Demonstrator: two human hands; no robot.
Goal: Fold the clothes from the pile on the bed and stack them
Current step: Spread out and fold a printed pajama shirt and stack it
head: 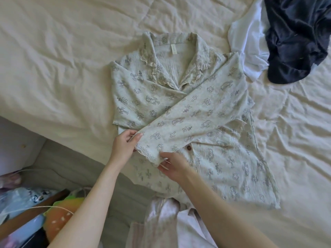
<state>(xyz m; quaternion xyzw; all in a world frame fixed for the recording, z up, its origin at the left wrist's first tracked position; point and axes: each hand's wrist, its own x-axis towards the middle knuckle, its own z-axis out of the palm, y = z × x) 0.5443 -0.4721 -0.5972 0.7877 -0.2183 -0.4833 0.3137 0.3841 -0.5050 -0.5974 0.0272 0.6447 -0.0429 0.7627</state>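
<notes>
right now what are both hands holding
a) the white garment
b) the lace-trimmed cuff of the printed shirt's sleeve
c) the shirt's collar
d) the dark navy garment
b: the left hand and right hand both pinch the lace-trimmed cuff of the printed shirt, its sleeve folded across the front.

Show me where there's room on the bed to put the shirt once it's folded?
The widest bare sheet is left of the printed shirt, up to its collar. Another bare stretch lies right of the shirt, below the dark blue garment and white garment. It's crowded near both hands, where a pink garment lies.
</notes>
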